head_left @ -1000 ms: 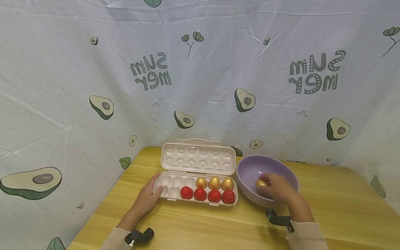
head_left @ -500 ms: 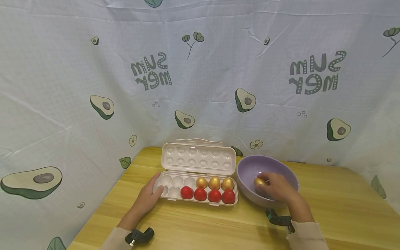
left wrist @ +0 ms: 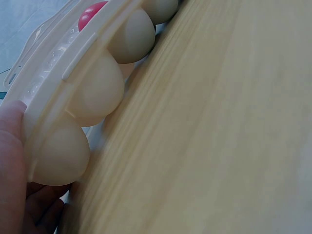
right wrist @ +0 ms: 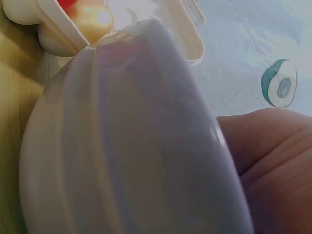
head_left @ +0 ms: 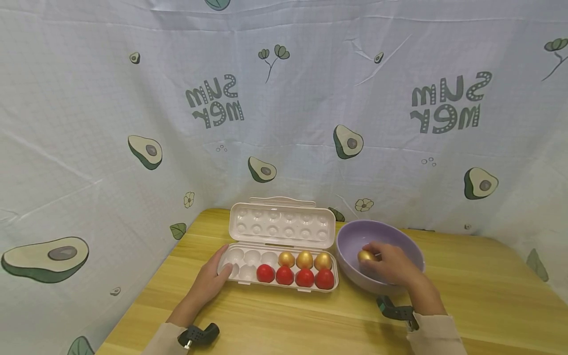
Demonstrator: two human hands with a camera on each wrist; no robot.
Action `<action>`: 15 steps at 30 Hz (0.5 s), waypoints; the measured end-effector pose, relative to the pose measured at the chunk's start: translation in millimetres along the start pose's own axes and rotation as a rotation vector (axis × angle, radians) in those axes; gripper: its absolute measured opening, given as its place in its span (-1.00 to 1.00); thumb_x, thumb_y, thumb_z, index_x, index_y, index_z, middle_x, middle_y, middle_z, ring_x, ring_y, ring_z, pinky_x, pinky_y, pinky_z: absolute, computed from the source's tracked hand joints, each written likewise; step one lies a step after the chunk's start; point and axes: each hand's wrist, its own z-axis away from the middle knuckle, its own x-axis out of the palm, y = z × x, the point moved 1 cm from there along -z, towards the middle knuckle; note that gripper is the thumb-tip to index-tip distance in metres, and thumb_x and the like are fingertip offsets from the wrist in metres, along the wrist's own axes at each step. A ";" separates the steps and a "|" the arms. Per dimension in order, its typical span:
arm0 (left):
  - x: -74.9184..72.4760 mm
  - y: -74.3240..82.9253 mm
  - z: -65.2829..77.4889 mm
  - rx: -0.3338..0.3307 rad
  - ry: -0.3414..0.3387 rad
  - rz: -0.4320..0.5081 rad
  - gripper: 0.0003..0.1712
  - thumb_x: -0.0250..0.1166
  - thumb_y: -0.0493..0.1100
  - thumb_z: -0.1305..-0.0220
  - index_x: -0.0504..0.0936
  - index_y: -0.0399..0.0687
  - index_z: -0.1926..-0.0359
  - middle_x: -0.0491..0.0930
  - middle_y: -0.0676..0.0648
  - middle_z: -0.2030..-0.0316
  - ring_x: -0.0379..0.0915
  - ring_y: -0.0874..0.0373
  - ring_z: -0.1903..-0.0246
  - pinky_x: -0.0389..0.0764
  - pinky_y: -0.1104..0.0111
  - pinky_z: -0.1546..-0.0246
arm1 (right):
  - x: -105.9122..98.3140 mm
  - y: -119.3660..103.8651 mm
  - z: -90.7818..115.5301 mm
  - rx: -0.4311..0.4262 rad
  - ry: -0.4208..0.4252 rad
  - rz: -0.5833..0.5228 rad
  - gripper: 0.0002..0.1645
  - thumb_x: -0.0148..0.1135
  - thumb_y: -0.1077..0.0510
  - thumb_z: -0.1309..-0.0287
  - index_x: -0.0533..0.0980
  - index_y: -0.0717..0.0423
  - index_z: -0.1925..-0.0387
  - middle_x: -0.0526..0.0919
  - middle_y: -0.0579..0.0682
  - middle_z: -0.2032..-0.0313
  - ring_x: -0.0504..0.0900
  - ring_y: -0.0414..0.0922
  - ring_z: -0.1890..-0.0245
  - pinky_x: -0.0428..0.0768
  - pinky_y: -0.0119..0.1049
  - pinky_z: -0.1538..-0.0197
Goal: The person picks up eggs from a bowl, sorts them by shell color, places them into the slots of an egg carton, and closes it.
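Observation:
A cream egg carton stands with its lid raised on the table. My left hand grips its left end, thumb over the rim and fingers underneath, as the left wrist view shows. Three golden eggs fill the right part of its back row; several red eggs sit along the front. Inside the purple bowl, my right hand pinches a golden egg. The bowl's wall hides the right fingers in the right wrist view.
The purple bowl stands close against the carton's right end. Behind them the raised lid leans toward a printed curtain at the table's back edge. Wood-grain table lies in front.
The golden egg in my right fingers has shifted slightly left and up within the bowl. My left hand and the carton have stayed put.

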 end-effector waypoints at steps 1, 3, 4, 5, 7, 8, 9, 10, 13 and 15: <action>0.0 0.1 0.1 0.000 0.000 -0.001 -0.37 0.06 -0.05 -0.28 0.14 -0.06 -0.33 0.21 -0.12 -0.27 0.09 -0.06 -0.25 0.15 0.04 -0.23 | -0.1 -0.1 -0.1 0.001 0.003 -0.002 -0.72 0.26 0.09 0.00 0.56 0.11 0.22 0.60 -0.09 0.31 0.49 -0.17 0.32 0.47 -0.18 0.18; 0.2 -0.1 0.0 -0.001 0.001 -0.002 -0.37 0.07 -0.04 -0.28 0.14 -0.06 -0.32 0.22 -0.12 -0.26 0.09 -0.05 -0.25 0.15 0.05 -0.23 | -0.3 -0.6 -0.3 0.002 0.011 -0.005 -0.72 0.26 0.10 0.01 0.56 0.11 0.21 0.60 -0.10 0.31 0.48 -0.18 0.32 0.47 -0.19 0.19; 0.2 -0.2 0.1 0.001 0.002 -0.002 -0.37 0.07 -0.04 -0.28 0.14 -0.06 -0.32 0.22 -0.12 -0.26 0.09 -0.05 -0.25 0.16 0.05 -0.23 | -0.3 -0.7 -0.4 0.001 0.015 -0.006 -0.71 0.27 0.10 0.01 0.56 0.11 0.21 0.60 -0.10 0.31 0.49 -0.18 0.31 0.48 -0.18 0.18; 0.2 -0.3 0.1 0.001 0.003 -0.002 -0.37 0.07 -0.04 -0.27 0.14 -0.06 -0.32 0.22 -0.12 -0.26 0.09 -0.05 -0.25 0.16 0.05 -0.23 | -0.3 -0.9 -0.5 -0.002 0.018 -0.008 -0.71 0.27 0.10 0.01 0.56 0.11 0.21 0.60 -0.11 0.31 0.49 -0.18 0.31 0.48 -0.18 0.18; 0.3 -0.6 0.0 0.000 0.005 -0.004 -0.37 0.08 -0.04 -0.27 0.15 -0.05 -0.32 0.22 -0.11 -0.26 0.10 -0.04 -0.25 0.16 0.06 -0.23 | -0.1 -1.2 -0.8 -0.006 0.024 -0.014 -0.71 0.27 0.10 0.01 0.56 0.11 0.20 0.60 -0.11 0.30 0.49 -0.17 0.30 0.48 -0.17 0.17; 0.4 -0.7 0.0 0.002 0.008 -0.003 -0.37 0.08 -0.05 -0.27 0.15 -0.06 -0.32 0.23 -0.11 -0.26 0.10 -0.04 -0.24 0.16 0.06 -0.22 | -0.2 -1.6 -0.8 -0.009 0.024 -0.016 -0.71 0.27 0.10 0.01 0.55 0.11 0.20 0.60 -0.11 0.30 0.50 -0.16 0.29 0.49 -0.17 0.17; 0.4 -0.8 0.0 0.004 0.009 -0.004 -0.37 0.08 -0.05 -0.27 0.15 -0.06 -0.32 0.23 -0.12 -0.26 0.10 -0.05 -0.24 0.16 0.05 -0.22 | -0.4 -2.1 -0.9 -0.011 0.024 -0.021 -0.71 0.28 0.11 0.01 0.55 0.11 0.20 0.60 -0.11 0.30 0.49 -0.16 0.30 0.49 -0.17 0.17; 0.4 -0.7 -0.1 0.003 0.010 -0.003 -0.37 0.08 -0.05 -0.27 0.15 -0.06 -0.32 0.23 -0.12 -0.26 0.10 -0.05 -0.24 0.16 0.05 -0.22 | -0.6 -2.6 -1.0 -0.013 0.023 -0.020 -0.71 0.27 0.11 0.01 0.55 0.11 0.20 0.59 -0.11 0.31 0.49 -0.17 0.31 0.49 -0.17 0.18; 0.6 -1.1 -0.2 0.003 0.010 -0.005 -0.37 0.07 -0.04 -0.27 0.15 -0.06 -0.32 0.23 -0.12 -0.26 0.10 -0.04 -0.24 0.16 0.05 -0.22 | -1.6 -4.7 -0.8 -0.017 0.022 -0.017 -0.72 0.27 0.12 0.00 0.55 0.11 0.20 0.58 -0.13 0.33 0.47 -0.18 0.33 0.48 -0.21 0.21; 0.7 -1.2 -0.1 0.003 0.009 -0.006 -0.37 0.07 -0.04 -0.27 0.15 -0.06 -0.32 0.22 -0.11 -0.26 0.10 -0.04 -0.25 0.16 0.05 -0.22 | -2.1 -6.1 -0.7 -0.017 0.023 -0.010 -0.73 0.27 0.12 0.00 0.55 0.10 0.21 0.57 -0.14 0.35 0.45 -0.19 0.35 0.48 -0.24 0.24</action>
